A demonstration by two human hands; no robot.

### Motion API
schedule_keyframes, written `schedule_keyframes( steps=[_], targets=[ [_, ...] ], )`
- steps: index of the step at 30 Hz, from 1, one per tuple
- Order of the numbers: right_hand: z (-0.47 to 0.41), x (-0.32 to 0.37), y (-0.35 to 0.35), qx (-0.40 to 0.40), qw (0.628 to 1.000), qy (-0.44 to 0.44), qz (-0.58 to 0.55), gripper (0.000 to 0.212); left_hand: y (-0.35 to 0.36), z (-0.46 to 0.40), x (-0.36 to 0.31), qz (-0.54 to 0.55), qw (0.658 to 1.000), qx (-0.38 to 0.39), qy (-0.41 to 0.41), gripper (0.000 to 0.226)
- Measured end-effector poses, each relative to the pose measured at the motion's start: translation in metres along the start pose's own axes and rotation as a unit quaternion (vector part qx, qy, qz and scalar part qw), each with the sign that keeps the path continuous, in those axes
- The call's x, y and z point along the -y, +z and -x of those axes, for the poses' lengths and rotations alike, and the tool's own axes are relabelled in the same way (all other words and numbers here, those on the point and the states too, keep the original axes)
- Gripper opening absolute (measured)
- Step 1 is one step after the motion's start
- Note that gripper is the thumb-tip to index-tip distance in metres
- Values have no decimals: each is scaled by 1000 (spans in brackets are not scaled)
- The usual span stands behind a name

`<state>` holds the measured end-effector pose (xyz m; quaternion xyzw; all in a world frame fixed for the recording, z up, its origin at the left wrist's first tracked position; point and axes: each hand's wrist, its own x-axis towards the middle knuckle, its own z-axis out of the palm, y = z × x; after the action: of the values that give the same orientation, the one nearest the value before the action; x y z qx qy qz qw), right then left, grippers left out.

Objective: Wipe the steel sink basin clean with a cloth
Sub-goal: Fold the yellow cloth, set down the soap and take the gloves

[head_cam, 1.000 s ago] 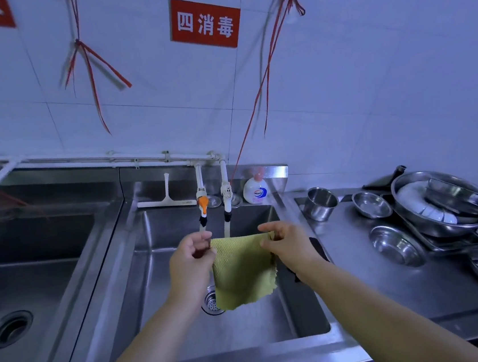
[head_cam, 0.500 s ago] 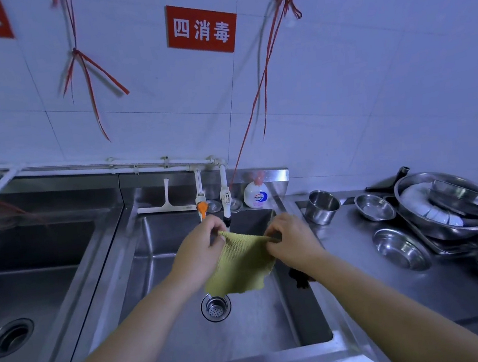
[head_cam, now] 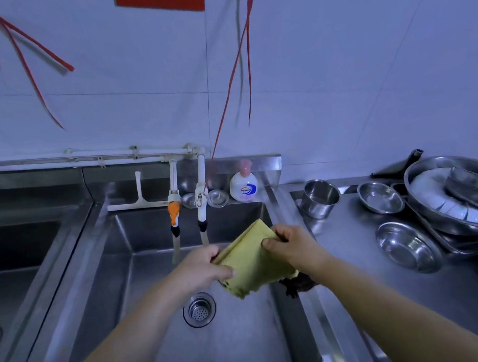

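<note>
Since earlier, yellow cloth (head_cam: pixel 251 261) folded over, pinched between left hand (head_cam: pixel 201 270) and right hand (head_cam: pixel 294 246) above sink basin (head_cam: pixel 142 281); risk: loose fold slips toward drain strainer (head_cam: pixel 199 309).

No longer hanging flat and spread as a second ago: yellow cloth (head_cam: pixel 251 261) now folded over into a thicker slanted pad, one corner pointing up toward the taps. Left hand (head_cam: pixel 203 269) lower and nearer, pinching the lower-left edge; right hand (head_cam: pixel 294 246) gripping the upper-right side, above the sink basin (head_cam: pixel 140 269)
</note>
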<state>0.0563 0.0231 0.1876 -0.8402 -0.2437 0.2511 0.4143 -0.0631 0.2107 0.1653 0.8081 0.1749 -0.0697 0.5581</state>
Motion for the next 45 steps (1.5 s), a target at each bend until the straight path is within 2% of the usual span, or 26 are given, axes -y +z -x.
schedule_keyframes(
  steps=[3,6,8,10,12,15,18,22,23,26,27,31,34,37,40,42,45],
  targets=[
    [-31,-41,-18,-29,998,50,-37,18,26,-48,3,166,981,-75,-65,4],
    [-66,-80,-32,-67,992,95,-58,30,61,-104,-1,336,919,-132,-161,17],
    [-93,-103,-43,-86,987,127,-50,30,84,-141,-2,362,893,-147,-223,19],
    [-121,-124,-55,-104,982,150,-43,32,103,-177,0,361,892,-119,-246,23],
    [-150,-143,-67,-112,979,161,-49,32,117,-204,3,355,901,-84,-235,24],
    [-189,-166,-78,-111,977,172,-59,24,125,-241,3,313,926,-49,-207,42],
    [-228,-182,-84,-123,976,168,-61,17,122,-285,5,306,925,-126,-189,28],
    [-270,-195,-85,-152,971,169,-69,5,117,-341,15,305,916,-192,-174,36],
    [-277,-199,-84,-153,971,172,-69,6,118,-350,20,296,918,-195,-179,43],
    [-289,-212,-81,-125,978,165,-25,37,126,-365,35,230,933,-181,-211,64],
    [-291,-216,-80,-119,980,160,-12,41,128,-367,39,207,938,-177,-213,67],
    [-293,-230,-76,-139,978,153,-9,39,134,-372,48,167,946,-207,-186,60],
    [-290,-232,-77,-139,978,152,-33,38,131,-373,47,171,940,-223,-191,66],
    [-277,-234,-83,-115,978,173,-27,37,131,-362,48,185,933,-205,-231,73],
    [-246,-244,-89,-89,980,176,32,21,141,-330,51,166,940,-172,-242,56],
    [-222,-250,-89,-55,983,170,51,17,153,-304,55,154,953,-116,-234,41],
    [-197,-254,-89,17,985,168,14,17,169,-277,64,169,962,-33,-211,44]
  ],
)
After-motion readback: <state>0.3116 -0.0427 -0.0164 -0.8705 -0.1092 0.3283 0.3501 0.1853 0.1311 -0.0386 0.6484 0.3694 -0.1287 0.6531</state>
